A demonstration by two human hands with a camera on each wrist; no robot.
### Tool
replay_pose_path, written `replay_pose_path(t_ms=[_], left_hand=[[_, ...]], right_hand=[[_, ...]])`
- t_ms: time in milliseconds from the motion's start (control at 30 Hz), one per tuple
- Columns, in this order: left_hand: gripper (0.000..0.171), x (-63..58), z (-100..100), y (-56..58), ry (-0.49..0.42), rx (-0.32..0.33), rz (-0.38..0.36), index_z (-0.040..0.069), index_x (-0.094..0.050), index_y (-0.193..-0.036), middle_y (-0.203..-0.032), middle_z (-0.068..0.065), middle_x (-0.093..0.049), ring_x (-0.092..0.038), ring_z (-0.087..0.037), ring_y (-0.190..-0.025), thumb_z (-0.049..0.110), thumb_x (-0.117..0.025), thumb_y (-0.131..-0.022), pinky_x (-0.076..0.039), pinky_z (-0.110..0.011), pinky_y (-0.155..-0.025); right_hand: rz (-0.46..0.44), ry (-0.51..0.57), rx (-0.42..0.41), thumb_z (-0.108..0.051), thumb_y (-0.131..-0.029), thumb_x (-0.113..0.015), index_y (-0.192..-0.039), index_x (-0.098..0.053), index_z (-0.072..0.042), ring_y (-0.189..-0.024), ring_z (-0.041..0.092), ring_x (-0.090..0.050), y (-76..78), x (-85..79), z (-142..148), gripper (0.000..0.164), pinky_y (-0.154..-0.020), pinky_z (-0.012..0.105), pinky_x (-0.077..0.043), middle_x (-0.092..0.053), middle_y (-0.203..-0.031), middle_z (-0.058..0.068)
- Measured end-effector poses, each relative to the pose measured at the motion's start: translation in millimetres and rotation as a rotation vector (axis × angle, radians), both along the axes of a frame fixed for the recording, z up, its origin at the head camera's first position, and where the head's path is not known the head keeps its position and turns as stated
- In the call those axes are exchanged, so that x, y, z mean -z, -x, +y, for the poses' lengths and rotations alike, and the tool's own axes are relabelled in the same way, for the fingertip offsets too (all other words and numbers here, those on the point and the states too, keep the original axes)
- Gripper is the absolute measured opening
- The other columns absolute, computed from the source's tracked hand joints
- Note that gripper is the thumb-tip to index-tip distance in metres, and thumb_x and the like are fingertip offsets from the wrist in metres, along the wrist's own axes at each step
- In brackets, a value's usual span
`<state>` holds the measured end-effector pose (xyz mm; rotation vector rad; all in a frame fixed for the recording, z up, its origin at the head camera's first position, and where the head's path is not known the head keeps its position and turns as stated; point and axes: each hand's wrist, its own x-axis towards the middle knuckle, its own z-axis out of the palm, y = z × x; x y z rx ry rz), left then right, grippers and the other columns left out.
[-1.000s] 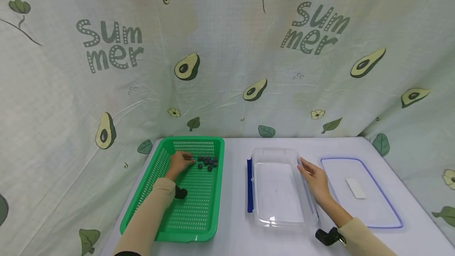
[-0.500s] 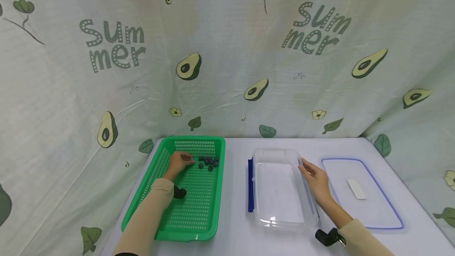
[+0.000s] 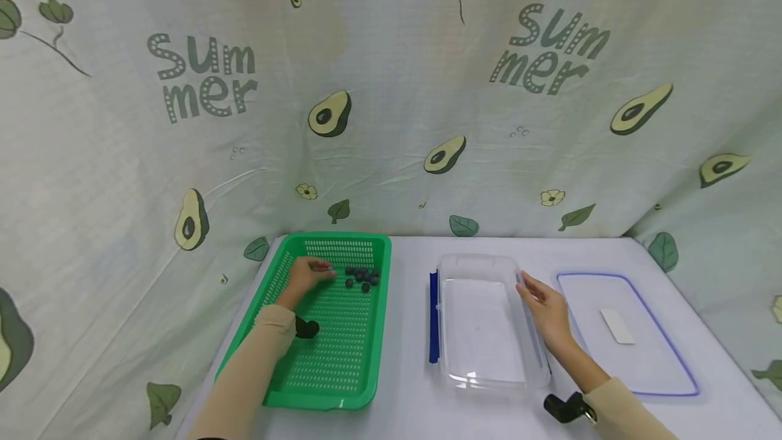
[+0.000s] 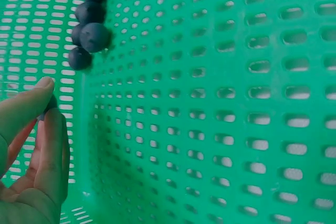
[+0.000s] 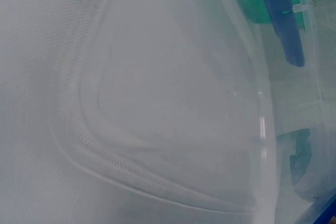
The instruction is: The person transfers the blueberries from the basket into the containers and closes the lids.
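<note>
My left hand (image 3: pixel 307 276) is inside the green basket (image 3: pixel 381 331). In the left wrist view its thumb and fingers pinch a blueberry (image 4: pixel 51 104), mostly covered by the fingertips. Several other blueberries (image 3: pixel 365 277) lie at the basket's far right, just beyond that hand. To the right stands a clear plastic container (image 3: pixel 482 331) with a blue latch (image 3: pixel 434 318) flipped out on its left side. My right hand (image 3: pixel 546 307) holds the container's right rim near the far corner. In the right wrist view only the container's see-through walls show, and the hand is out of sight.
A clear lid with a blue border (image 3: pixel 656 338) lies flat on the white table (image 3: pixel 406 358), right of the container. A white label (image 3: pixel 618 326) is on it. Behind the table hangs a patterned cloth (image 3: pixel 391 87).
Hands keep nearly the same pose over the basket and at the container. The whole head view has shifted slightly, so the scene appears a little further right.
</note>
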<state>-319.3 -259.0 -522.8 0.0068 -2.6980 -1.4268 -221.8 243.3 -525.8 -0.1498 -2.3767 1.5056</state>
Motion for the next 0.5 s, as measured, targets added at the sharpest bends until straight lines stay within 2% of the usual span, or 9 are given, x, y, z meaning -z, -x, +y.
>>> replay_pose_path(t_ms=[100, 300, 400, 500], left_hand=[[0.022, -6.4, -2, -3.4, -0.027, 0.033, 0.023, 0.001, -0.078, -0.093, -0.087, -0.012, -0.075, -0.071, -0.028, -0.086, 0.015, -0.087, -0.079, -0.055, -0.044, -0.086], [0.027, -23.2, 2, -6.6, -0.002, 0.019, -0.059, 0.0, -0.077, -0.102, -0.097, -0.012, -0.075, -0.068, -0.032, -0.1, 0.017, -0.084, -0.082, -0.051, -0.049, -0.094], [0.028, -29.8, 5, -9.9, 0.008, 0.027, -0.056, 0.001, -0.076, -0.105, -0.1, -0.011, -0.075, -0.067, -0.032, -0.103, 0.017, -0.083, -0.084, -0.052, -0.048, -0.092], [0.03, -36.6, 7, -13.6, -0.021, 0.048, -0.058, 0.002, -0.076, -0.108, -0.104, -0.011, -0.074, -0.065, -0.032, -0.106, 0.019, -0.083, -0.084, -0.052, -0.047, -0.093]], right_hand=[[0.0, 0.011, -0.004, -0.022, -0.099, -0.066, -0.135, -0.059, 0.003, -0.095, -0.021, -0.049, 0.6, 1.1, 1, 0.044, -0.082, 0.001, -0.041, -0.059, -0.132, 0.018], [0.0, 0.031, -0.015, -0.021, -0.099, -0.067, -0.135, -0.058, 0.003, -0.095, -0.022, -0.048, 0.1, -0.7, 0, 0.045, -0.082, 0.001, -0.041, -0.059, -0.132, 0.018], [-0.005, 0.019, -0.015, -0.021, -0.099, -0.066, -0.135, -0.058, 0.003, -0.095, -0.023, -0.047, 0.8, 0.1, 1, 0.045, -0.082, 0.001, -0.04, -0.06, -0.132, 0.017], [-0.012, -0.001, -0.012, -0.024, -0.099, -0.066, -0.136, -0.058, 0.002, -0.096, -0.022, -0.047, 1.9, 0.7, 3, 0.046, -0.082, 0.001, -0.039, -0.06, -0.132, 0.017]])
